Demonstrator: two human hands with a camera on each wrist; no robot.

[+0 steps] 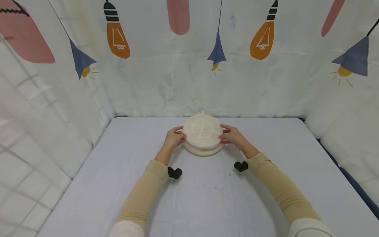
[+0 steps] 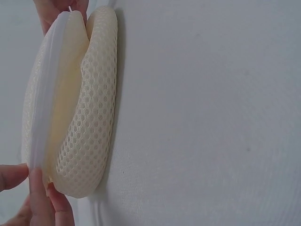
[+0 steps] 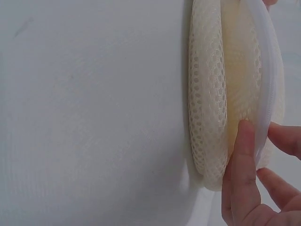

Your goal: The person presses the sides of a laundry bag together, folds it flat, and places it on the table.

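A round cream mesh laundry bag [image 1: 202, 130] lies towards the far edge of the table, its upper part raised a little off a thick padded lower ring [image 2: 91, 117]. A white band [image 3: 265, 61] like a zip runs round the upper part's edge. On the bag's left side my left hand [image 1: 174, 137] pinches this edge between thumb and fingers. From the right side my right hand [image 1: 232, 135] pinches the same edge, with a finger in the gap between upper part and ring. The bag's inside is mostly hidden.
The bag rests on a white-covered table [image 1: 204, 197]. Behind it hangs a pale curtain [image 1: 189, 85] printed with lamps and bulbs, and similar cloth closes in both sides. A black heart-shaped piece [image 1: 175, 173] sits by the left cuff, another [image 1: 241, 166] by the right.
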